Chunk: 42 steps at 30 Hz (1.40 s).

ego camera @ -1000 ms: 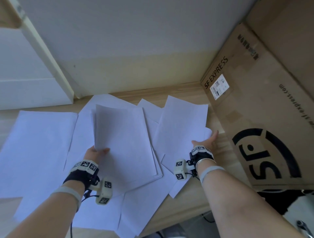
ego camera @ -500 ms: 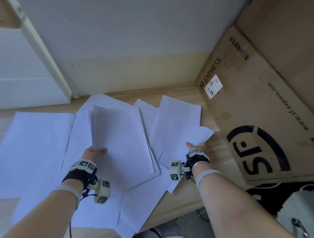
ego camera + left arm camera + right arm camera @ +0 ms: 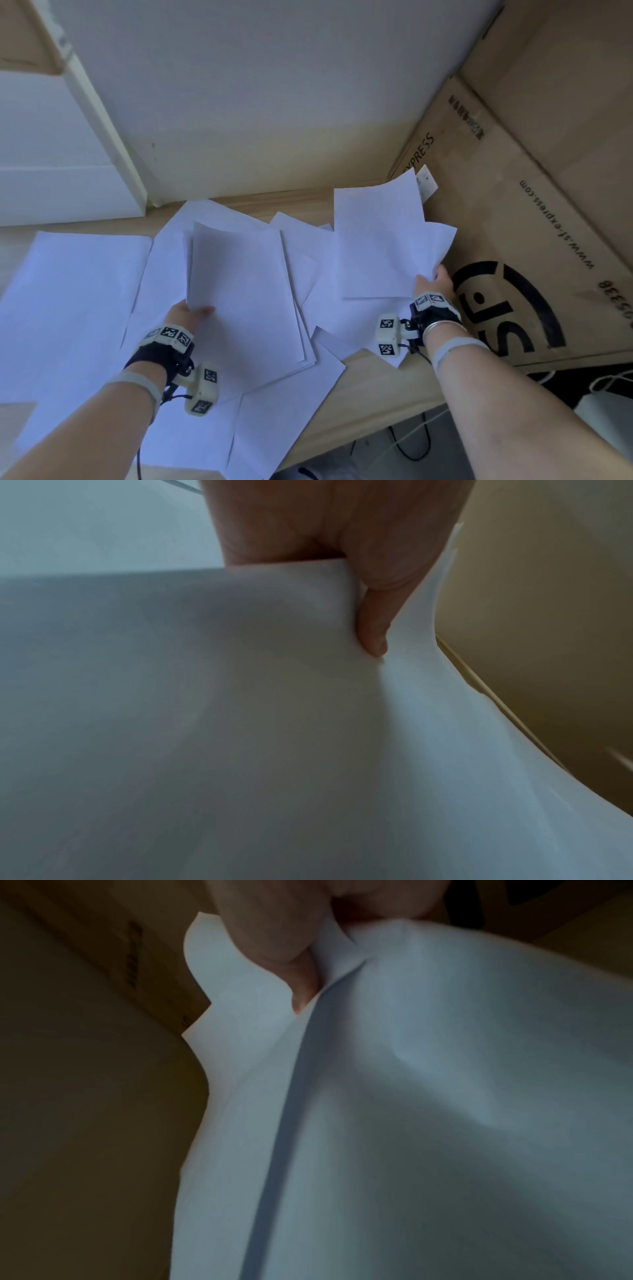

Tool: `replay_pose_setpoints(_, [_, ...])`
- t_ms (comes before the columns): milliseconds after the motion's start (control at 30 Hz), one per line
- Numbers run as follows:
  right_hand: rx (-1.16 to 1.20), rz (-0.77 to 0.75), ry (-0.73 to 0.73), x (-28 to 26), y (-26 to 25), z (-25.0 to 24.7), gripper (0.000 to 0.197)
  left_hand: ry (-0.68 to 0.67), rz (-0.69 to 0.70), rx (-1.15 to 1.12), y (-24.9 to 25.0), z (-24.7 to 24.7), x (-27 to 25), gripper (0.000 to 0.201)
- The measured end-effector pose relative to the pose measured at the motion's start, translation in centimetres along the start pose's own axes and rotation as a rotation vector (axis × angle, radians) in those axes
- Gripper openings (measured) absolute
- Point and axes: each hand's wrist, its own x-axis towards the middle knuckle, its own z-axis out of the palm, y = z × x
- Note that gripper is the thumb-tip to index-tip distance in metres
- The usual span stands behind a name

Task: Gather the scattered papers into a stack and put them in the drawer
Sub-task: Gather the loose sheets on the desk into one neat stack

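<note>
White paper sheets lie scattered over a wooden desk (image 3: 370,383). My left hand (image 3: 191,313) pinches the near edge of a small stack of sheets (image 3: 239,284) at the centre, thumb on top; the left wrist view shows the thumb (image 3: 373,631) pressed on that paper (image 3: 240,723). My right hand (image 3: 433,282) grips the near right corner of two overlapping sheets (image 3: 376,240), raised off the desk beside the cardboard box. In the right wrist view the thumb (image 3: 274,934) clamps this curled paper (image 3: 445,1096). More loose sheets (image 3: 75,291) lie at the left. No drawer is in view.
A large cardboard box (image 3: 534,222) stands against the desk's right side, close to my right hand. A white cabinet (image 3: 58,154) sits at the back left and a pale wall (image 3: 257,102) runs behind. Cables (image 3: 407,442) hang below the desk's front edge.
My right hand has taken hold of the right-hand sheets and lifted them up and back toward the box. The left hand keeps its hold on the centre stack.
</note>
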Motion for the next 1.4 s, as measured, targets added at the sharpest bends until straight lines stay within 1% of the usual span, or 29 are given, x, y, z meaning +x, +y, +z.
replay_pose_setpoints(133, [0.088,-0.024,0.025,0.5,-1.2,-0.7,0.026,-0.009,-0.005,0.021,0.1,-0.1,0.0,0.039])
replay_pose_setpoints(233, [0.118,-0.049,-0.022,0.2,-2.0,-0.3,0.017,-0.013,0.002,0.055,0.3,-0.1,-0.1,0.039])
replay_pose_setpoints(267, [0.099,-0.067,-0.064,0.1,-2.2,0.1,0.017,-0.014,0.002,0.06,0.3,-0.1,0.0,0.039])
replay_pose_setpoints(400, [-0.051,-0.152,-0.256,-1.5,-2.6,3.4,0.028,-0.017,0.001,0.095,0.3,-0.1,0.1,0.04])
replay_pose_setpoints(500, [-0.179,-0.17,-0.408,-3.1,-2.2,6.8,0.032,-0.032,0.0,0.09,0.5,-0.2,0.0,0.039])
replay_pose_setpoints(600, [-0.275,-0.203,-0.535,-4.8,-1.9,10.0,0.039,-0.015,-0.002,0.099,0.6,-0.3,0.1,0.049])
replay_pose_setpoints(667, [-0.307,-0.227,-0.598,-5.7,-1.9,11.8,0.045,-0.011,-0.011,0.133,0.8,-0.4,0.1,0.057])
replay_pose_setpoints(700, [-0.301,-0.218,-0.615,-6.1,-2.1,12.6,0.047,-0.013,-0.014,0.141,0.8,-0.4,0.0,0.057])
replay_pose_setpoints(733, [-0.293,-0.198,-0.617,-6.3,-2.3,13.2,0.042,-0.013,-0.013,0.146,0.8,-0.3,0.0,0.057])
replay_pose_setpoints(800, [-0.325,-0.179,-0.575,-6.3,-2.6,14.3,0.016,-0.01,-0.02,0.151,0.7,-0.3,0.0,0.053])
replay_pose_setpoints(867, [-0.395,-0.214,-0.484,-5.5,-2.9,14.9,0.03,-0.011,-0.036,0.141,0.7,-0.5,0.0,0.049])
replay_pose_setpoints(900, [-0.447,-0.229,-0.451,-5.1,-3.1,14.9,0.034,-0.017,-0.044,0.137,0.7,-0.6,0.0,0.048])
replay_pose_setpoints(933, [-0.465,-0.24,-0.421,-4.6,-3.4,14.9,0.03,-0.026,-0.044,0.137,0.7,-0.6,0.0,0.047])
replay_pose_setpoints(1000, [-0.457,-0.227,-0.393,-3.7,-4.0,15.1,0.016,-0.043,-0.041,0.133,0.6,-0.9,0.1,0.045])
replay_pose_setpoints(1033, [-0.425,-0.224,-0.383,-3.5,-4.3,15.5,0.02,-0.053,-0.045,0.122,0.6,-1.1,0.1,0.045])
replay_pose_setpoints(1067, [-0.381,-0.216,-0.372,-3.3,-4.5,16.0,0.029,-0.068,-0.05,0.102,0.4,-1.2,0.2,0.045])
replay_pose_setpoints(1100, [-0.341,-0.205,-0.372,-3.5,-4.9,16.6,0.036,-0.082,-0.056,0.077,0.3,-1.4,0.1,0.045])
replay_pose_setpoints(1167, [-0.278,-0.203,-0.397,-4.2,-5.5,18.0,0.039,-0.094,-0.067,0.042,0.2,-1.6,0.2,0.048])
replay_pose_setpoints(1267, [-0.256,-0.211,-0.488,-6.3,-6.2,19.8,0.036,-0.079,-0.068,0.034,0.3,-1.5,0.7,0.053])
replay_pose_setpoints(1333, [-0.283,-0.221,-0.559,-7.7,-6.3,20.9,0.032,-0.062,-0.09,0.049,0.3,-1.4,0.9,0.054])
replay_pose_setpoints(1400, [-0.322,-0.237,-0.574,-8.0,-6.2,21.5,0.028,-0.053,-0.1,0.033,0.3,-1.5,1.1,0.053])
